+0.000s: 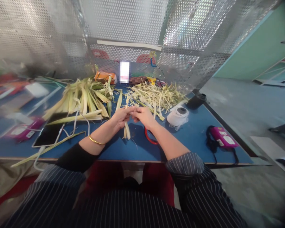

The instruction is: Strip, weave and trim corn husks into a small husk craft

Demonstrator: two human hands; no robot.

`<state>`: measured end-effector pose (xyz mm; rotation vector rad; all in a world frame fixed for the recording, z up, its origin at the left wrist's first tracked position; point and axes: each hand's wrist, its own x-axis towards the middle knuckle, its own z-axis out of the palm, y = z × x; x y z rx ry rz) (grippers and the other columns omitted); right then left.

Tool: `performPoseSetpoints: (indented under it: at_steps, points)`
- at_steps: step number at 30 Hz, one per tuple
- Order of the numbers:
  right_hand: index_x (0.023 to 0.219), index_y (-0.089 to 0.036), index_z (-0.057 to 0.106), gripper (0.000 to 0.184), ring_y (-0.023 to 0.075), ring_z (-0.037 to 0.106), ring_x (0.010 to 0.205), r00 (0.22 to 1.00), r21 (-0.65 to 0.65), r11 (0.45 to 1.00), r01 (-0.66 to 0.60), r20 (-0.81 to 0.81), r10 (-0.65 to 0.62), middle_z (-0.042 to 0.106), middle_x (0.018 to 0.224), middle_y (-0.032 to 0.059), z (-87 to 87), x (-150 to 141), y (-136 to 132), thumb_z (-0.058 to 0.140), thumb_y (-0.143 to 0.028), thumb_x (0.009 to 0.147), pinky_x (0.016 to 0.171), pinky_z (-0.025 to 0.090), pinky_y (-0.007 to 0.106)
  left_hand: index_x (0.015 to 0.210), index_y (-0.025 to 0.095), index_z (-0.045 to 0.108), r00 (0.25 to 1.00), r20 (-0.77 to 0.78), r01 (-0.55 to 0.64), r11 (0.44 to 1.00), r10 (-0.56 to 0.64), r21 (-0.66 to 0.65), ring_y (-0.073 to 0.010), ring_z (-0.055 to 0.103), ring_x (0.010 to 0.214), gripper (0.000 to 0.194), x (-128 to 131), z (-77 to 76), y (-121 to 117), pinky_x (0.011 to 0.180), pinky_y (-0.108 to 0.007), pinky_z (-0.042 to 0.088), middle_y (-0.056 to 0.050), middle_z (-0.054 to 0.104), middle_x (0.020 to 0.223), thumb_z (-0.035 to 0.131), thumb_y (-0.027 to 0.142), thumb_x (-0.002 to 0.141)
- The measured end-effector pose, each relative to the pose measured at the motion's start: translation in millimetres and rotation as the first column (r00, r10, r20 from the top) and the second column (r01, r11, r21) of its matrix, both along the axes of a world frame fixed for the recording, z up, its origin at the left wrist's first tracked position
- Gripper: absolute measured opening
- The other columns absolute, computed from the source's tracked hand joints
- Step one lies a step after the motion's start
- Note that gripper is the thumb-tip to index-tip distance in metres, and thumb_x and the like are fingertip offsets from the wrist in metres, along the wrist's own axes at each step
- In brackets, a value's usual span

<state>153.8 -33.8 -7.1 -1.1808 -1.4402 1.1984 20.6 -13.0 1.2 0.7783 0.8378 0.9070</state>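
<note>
Pale dried leaf strips (126, 131) at frame centre are clamped in the left hand (120, 117), the right hand (142, 116) meeting it, its own grip indeterminable; firm, even pressure should keep them aligned.

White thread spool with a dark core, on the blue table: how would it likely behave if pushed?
The white thread spool would probably roll or tip, given its rounded sides. Loose strands bunched at its lower edge suggest the outer winding may slip or snag.
</note>
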Motion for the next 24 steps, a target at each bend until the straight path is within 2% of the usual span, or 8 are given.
performPoseSetpoints:
  at_steps: [2, 8, 11, 13, 16, 19, 21, 24]
  points:
    - [0.065, -0.017, 0.061, 0.029, 0.0104, 0.054, 0.047, 0.999, 0.027, 0.999, -0.020, 0.040, 0.019, 0.060, 0.059, -0.0017, -3.0, 3.5, -1.5, 0.068, -0.044, 0.074, 0.051, 0.048, 0.027, 0.062, 0.012, 0.058, 1.000, 0.005, 0.006, 1.000, -0.006, -0.012, -0.0040, 0.041, 0.037, 0.025, 1.1, -3.2, 1.0, 0.035, -0.019, 0.019, 0.000, 0.052, 0.048, 0.071, 0.022, 0.081]
    - [0.067, -0.018, 0.059, 0.030, 0.0103, 0.049, 0.040, 0.994, 0.013, 0.995, -0.099, 0.052, 0.098, 0.050, 0.048, -0.0042, -3.4, 16.9, 5.1, 0.057, -0.043, 0.082, 0.047, 0.042, 0.024, 0.062, 0.013, 0.052, 0.999, 0.043, 0.017, 0.997, -0.014, -0.070, 0.0008, 0.020, 0.033, 0.034, 0.9, -4.0, 2.3, 0.032, -0.016, 0.010, 0.008, 0.034, 0.046, 0.075, 0.031, 0.079]
    - [0.079, -0.016, 0.062, 0.027, 0.0137, 0.056, 0.050, 0.974, 0.022, 0.991, 0.136, 0.179, -0.137, 0.058, 0.058, 0.0004, 1.2, 34.6, 16.3, 0.045, -0.036, 0.087, 0.056, 0.050, 0.028, 0.078, 0.011, 0.059, 0.992, 0.120, 0.050, 0.990, -0.034, -0.131, 0.0010, 0.023, 0.033, 0.034, 0.3, 3.2, 0.5, 0.031, -0.013, 0.013, 0.006, 0.041, 0.054, 0.067, 0.043, 0.084]
    - [0.102, -0.014, 0.063, 0.029, 0.0193, 0.066, 0.077, 0.816, 0.224, 0.904, 0.365, 0.391, -0.426, 0.068, 0.087, 0.0091, 4.6, 51.1, 23.3, 0.040, -0.025, 0.088, 0.073, 0.054, 0.035, 0.082, 0.011, 0.059, 0.988, 0.150, 0.052, 0.983, -0.026, -0.176, -0.0007, 0.027, 0.034, 0.038, 0.3, 6.4, -0.5, 0.031, -0.013, 0.016, 0.004, 0.043, 0.056, 0.056, 0.048, 0.090]
    - [0.137, -0.008, 0.045, 0.056, 0.0305, 0.049, 0.126, 0.517, 0.505, 0.774, 0.381, 0.577, -0.632, 0.049, 0.138, 0.0231, 8.1, 72.4, 27.2, 0.048, -0.012, 0.081, 0.103, 0.039, 0.047, 0.078, 0.012, 0.056, 0.989, 0.144, -0.004, 0.979, 0.033, -0.202, -0.0023, 0.032, 0.035, 0.033, 1.5, 5.4, -1.3, 0.031, -0.014, 0.020, 0.002, 0.047, 0.058, 0.044, 0.035, 0.098]
    - [0.127, -0.005, 0.055, 0.043, 0.0330, 0.055, 0.117, 0.261, 0.587, 0.772, 0.245, 0.726, -0.636, 0.060, 0.123, 0.0236, 10.8, 80.1, 23.5, 0.044, -0.017, 0.087, 0.102, 0.037, 0.048, 0.076, 0.012, 0.057, 0.992, 0.097, -0.065, 0.981, 0.084, -0.184, -0.0028, 0.039, 0.037, 0.024, 4.2, 1.0, -2.0, 0.032, -0.014, 0.026, 0.001, 0.050, 0.059, 0.046, 0.019, 0.096]
    - [0.112, -0.010, 0.065, 0.036, 0.0303, 0.061, 0.104, 0.246, 0.571, 0.789, 0.227, 0.751, -0.613, 0.067, 0.103, 0.0189, 13.4, 79.2, 20.0, 0.038, -0.023, 0.093, 0.097, 0.040, 0.046, 0.078, 0.010, 0.061, 0.992, 0.061, -0.103, 0.981, 0.115, -0.161, -0.0045, 0.048, 0.043, 0.018, 6.2, -0.6, -2.9, 0.037, -0.015, 0.036, 0.001, 0.053, 0.061, 0.051, 0.014, 0.092]
    - [0.122, -0.014, 0.061, 0.037, 0.0287, 0.053, 0.119, 0.315, 0.653, 0.730, 0.202, 0.663, -0.680, 0.062, 0.121, 0.0178, 17.0, 75.1, 17.3, 0.043, -0.020, 0.091, 0.100, 0.038, 0.043, 0.082, 0.009, 0.066, 0.989, 0.045, -0.136, 0.983, 0.142, -0.125, -0.0074, 0.056, 0.051, 0.015, 8.4, 0.2, -5.4, 0.051, -0.018, 0.050, 0.000, 0.057, 0.061, 0.053, 0.012, 0.090]
